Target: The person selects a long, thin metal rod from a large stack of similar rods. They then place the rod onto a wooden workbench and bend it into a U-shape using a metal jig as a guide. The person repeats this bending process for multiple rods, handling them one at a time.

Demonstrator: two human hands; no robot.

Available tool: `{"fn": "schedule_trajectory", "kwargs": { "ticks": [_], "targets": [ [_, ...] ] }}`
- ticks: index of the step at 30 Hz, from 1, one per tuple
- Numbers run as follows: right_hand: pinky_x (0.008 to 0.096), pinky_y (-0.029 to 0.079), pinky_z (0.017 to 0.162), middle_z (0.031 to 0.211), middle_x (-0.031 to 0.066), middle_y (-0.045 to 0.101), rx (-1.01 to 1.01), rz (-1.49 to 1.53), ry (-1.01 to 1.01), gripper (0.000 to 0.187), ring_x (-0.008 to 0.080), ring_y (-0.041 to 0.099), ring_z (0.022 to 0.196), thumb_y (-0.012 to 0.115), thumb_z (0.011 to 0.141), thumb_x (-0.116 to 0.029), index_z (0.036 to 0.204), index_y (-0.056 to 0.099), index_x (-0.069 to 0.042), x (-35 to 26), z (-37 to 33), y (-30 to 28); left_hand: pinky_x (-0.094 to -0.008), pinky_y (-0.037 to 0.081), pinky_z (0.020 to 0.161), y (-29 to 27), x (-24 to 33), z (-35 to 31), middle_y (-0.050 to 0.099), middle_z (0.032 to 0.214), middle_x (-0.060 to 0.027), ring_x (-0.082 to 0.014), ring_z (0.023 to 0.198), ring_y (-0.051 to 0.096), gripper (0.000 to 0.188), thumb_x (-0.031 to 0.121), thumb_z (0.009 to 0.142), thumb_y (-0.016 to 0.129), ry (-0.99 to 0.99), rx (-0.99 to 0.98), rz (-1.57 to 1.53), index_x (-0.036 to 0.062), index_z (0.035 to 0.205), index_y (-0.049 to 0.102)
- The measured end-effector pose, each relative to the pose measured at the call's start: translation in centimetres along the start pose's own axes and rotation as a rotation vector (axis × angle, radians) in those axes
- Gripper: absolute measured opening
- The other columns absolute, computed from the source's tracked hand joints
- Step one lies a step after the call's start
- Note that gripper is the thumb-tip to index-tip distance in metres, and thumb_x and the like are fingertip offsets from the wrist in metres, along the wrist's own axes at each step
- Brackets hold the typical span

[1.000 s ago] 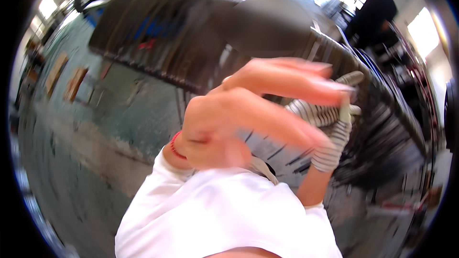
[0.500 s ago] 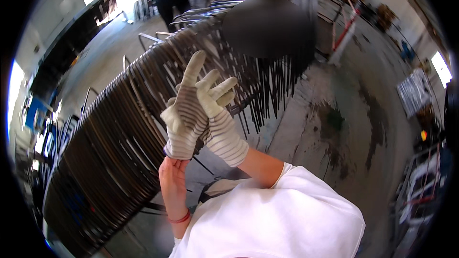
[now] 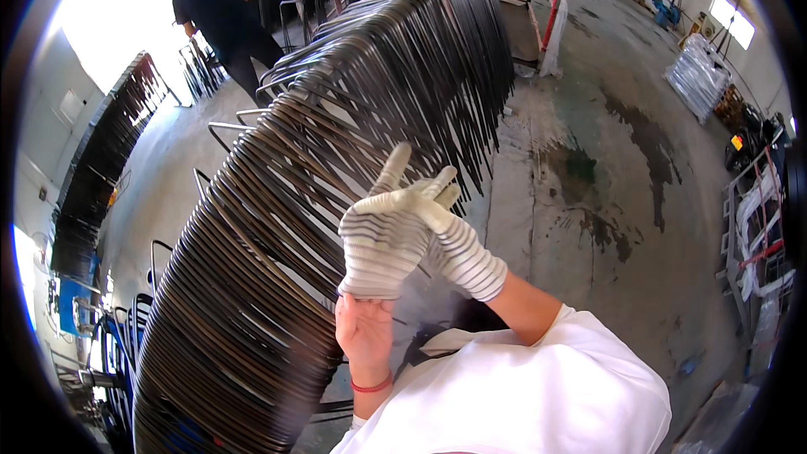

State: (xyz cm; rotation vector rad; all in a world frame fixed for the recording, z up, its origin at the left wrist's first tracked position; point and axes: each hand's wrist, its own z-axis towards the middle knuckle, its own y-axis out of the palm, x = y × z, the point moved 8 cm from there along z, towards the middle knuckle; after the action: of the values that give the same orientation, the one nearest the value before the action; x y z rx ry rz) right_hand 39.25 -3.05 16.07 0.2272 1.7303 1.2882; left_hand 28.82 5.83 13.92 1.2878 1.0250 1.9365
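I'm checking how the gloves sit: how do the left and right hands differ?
The left hand shows bare skin below its striped glove; the right hand is covered to the wrist by its own glove. A red band circles the left hand's wrist; none shows on the right hand. Both gloves are pale and striped.

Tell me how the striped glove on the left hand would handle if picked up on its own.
The left glove would likely be floppy and light, since its body looks thinly knitted. It seems unlikely to shatter or roll: only soft-looking fabric shows.
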Motion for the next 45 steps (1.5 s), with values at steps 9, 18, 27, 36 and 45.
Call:
{"fn": "schedule_trajectory", "kwargs": {
  "ticks": [9,18,27,36,45],
  "targets": [
    [0.0273,0.048,0.063,0.072,0.0046,0.062,0.617,-1.311,-0.443,0.026,0.0136,0.058,0.066,0.063,0.084,-0.028,0.089,0.063,-0.003,-9.7,-6.1,-10.7,-0.0411,0.027,0.107,5.3,-5.2,2.2,0.031,0.142,-0.0187,-0.0304,0.131,0.034,0.083,0.058,0.090,0.036,-0.370,-0.161,0.500,-0.0037,0.141,0.014],
    [0.0382,0.048,0.065,0.084,0.0092,0.064,0.432,-1.761,-0.276,0.022,0.0289,0.062,0.075,0.060,0.082,-0.028,0.097,0.060,-0.013,-13.2,-10.0,-7.0,-0.0291,0.032,0.100,5.8,-16.6,3.0,0.039,0.134,-0.0134,-0.0193,0.121,0.042,0.068,0.046,0.098,0.023,-0.568,-0.466,0.805,-0.0089,0.138,0.023],
    [0.0413,0.048,0.060,0.072,0.0107,0.063,0.534,-1.835,-0.337,0.023,0.0310,0.061,0.066,0.056,0.083,-0.037,0.094,0.058,-0.017,-19.6,-12.2,-15.7,-0.0280,0.022,0.104,8.4,-28.1,5.6,0.041,0.131,-0.0100,-0.0178,0.123,0.034,0.053,0.035,0.100,0.027,-0.643,-0.202,0.785,-0.0064,0.132,0.035],
    [0.0365,0.048,0.063,0.072,0.0113,0.064,0.483,-1.508,-0.212,0.020,0.0284,0.062,0.066,0.059,0.081,-0.029,0.084,0.063,-0.009,-31.5,-13.8,-27.6,-0.0304,0.036,0.096,11.7,-43.6,9.7,0.055,0.118,-0.0095,-0.0200,0.112,0.050,0.036,0.010,0.090,0.039,-0.711,-0.111,0.673,-0.0040,0.122,0.049],
    [0.0293,0.049,0.066,0.076,0.0110,0.066,0.609,-1.366,-0.308,0.016,0.0194,0.063,0.066,0.065,0.078,-0.019,0.085,0.066,-0.004,-36.9,-20.2,-35.9,-0.0302,0.040,0.094,24.4,-54.3,12.4,0.061,0.111,-0.0078,-0.0184,0.106,0.054,0.037,-0.008,0.076,0.047,-0.756,-0.887,0.643,-0.0011,0.111,0.057]
  ]
}}
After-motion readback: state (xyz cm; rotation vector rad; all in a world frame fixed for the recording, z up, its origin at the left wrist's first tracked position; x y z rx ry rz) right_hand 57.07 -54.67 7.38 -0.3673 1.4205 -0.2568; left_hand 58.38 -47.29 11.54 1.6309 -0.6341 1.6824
